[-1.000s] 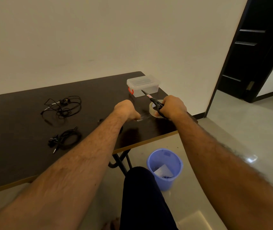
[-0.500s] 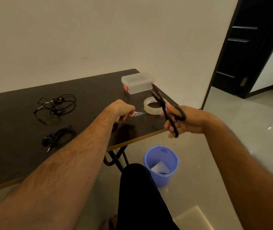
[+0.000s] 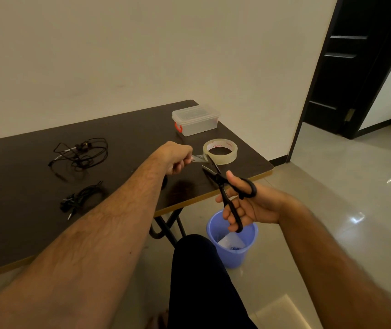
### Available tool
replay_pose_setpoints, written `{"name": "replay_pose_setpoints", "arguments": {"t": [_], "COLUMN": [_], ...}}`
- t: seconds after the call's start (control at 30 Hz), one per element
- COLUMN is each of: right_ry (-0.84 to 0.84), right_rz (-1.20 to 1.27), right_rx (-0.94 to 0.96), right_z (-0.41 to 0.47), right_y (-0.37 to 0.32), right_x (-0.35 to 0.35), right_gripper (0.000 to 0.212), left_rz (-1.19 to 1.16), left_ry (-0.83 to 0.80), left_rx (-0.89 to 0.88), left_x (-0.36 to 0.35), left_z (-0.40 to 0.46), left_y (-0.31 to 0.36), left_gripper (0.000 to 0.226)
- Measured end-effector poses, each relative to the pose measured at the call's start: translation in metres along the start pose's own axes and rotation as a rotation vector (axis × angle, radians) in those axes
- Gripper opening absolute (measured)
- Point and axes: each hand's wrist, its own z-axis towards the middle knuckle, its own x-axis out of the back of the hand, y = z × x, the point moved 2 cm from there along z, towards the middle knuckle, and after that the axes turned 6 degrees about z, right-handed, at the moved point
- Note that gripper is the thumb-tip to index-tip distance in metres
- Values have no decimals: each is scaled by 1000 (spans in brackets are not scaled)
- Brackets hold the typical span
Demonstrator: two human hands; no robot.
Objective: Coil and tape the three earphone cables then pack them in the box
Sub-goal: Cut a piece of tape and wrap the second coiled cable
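Tape strip (image 3: 198, 158) seemingly pinched by left fingers (image 3: 185, 162)

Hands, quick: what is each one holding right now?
Left hand: fingers curled, pinching the pulled-out end of the clear sticky tape strip from the roll.
Right hand: gripping the black metal scissors, blades open.

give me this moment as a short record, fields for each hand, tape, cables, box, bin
left hand: pinches a strip of tape pulled from the roll
right hand: holds black scissors, blades open at the strip
tape roll: flat on the table
cables: loose earphone cable far left; coiled earphone cable nearer
box: clear, lid on, at the far corner
bin: blue, on the floor
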Motion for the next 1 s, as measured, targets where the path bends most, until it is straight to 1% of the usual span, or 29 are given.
{"name": "replay_pose_setpoints", "arguments": {"t": [0.1, 0.3, 0.4, 0.73, 1.0], "right_ry": [25, 34, 40, 147, 229], "right_rz": [40, 44, 26, -84, -118], "right_rx": [29, 28, 29, 60, 111], "right_z": [6, 13, 14, 16, 15], "right_y": [-4, -8, -9, -20, -22], "right_x": [-3, -5, -5, -11, -18], "right_gripper": [76, 73, 73, 81, 67], "left_rz": [-15, -23, -29, -3, 46], "left_ry": [-1, -1, -4, 24, 82], "left_rx": [1, 7, 2, 4, -7], "left_x": [0, 1, 2, 3, 7], "left_z": [-1, 1, 2, 3, 6], "left_y": [0, -2, -4, -7, -9], "left_gripper": [14, 14, 14, 13, 18]}}
